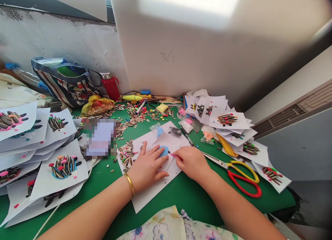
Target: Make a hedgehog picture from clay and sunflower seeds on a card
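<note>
My left hand [146,165] lies flat on a white sheet of paper [153,191], fingers spread beside a blue clay blob [164,151]. A gold bangle sits on that wrist. My right hand [190,161] is closed in a pinch on a thin pink stick [173,155] whose tip points at the blue blob. Sunflower seeds [126,153] lie scattered on the sheet's left part. The sheet rests on a green table [181,195].
Red and yellow scissors [242,178] lie right of my right hand. Stacks of finished seed pictures lie at left [63,167] and right [228,121]. A striped bag [66,81], a red flask [111,86] and loose seeds stand at the back by the wall.
</note>
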`<state>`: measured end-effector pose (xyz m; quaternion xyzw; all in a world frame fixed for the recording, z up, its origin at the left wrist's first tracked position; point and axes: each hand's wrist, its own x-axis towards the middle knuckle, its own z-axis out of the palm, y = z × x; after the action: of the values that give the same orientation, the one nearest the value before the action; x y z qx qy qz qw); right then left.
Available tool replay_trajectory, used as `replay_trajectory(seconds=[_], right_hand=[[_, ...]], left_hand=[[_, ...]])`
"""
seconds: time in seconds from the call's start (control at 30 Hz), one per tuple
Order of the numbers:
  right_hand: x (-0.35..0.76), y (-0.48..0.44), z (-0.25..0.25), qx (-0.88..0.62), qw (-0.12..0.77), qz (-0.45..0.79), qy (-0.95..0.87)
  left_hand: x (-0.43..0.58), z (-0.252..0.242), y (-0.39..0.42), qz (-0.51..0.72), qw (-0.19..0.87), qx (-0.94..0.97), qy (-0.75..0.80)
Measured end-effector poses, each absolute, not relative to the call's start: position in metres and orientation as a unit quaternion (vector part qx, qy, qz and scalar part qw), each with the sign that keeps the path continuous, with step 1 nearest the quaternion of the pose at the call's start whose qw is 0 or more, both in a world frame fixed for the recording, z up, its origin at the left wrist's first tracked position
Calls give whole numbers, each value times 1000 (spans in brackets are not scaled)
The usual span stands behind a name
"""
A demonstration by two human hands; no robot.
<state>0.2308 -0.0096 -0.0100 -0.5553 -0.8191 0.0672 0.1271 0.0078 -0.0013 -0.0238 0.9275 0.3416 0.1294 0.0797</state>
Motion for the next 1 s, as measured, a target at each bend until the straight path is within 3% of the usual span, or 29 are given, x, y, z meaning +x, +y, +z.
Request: replay_trajectory(seconds=[1.0], right_hand=[[232,-7,-9,-568,98,95,-811]], left_hand=[[10,-24,-2,122,47,932,337]])
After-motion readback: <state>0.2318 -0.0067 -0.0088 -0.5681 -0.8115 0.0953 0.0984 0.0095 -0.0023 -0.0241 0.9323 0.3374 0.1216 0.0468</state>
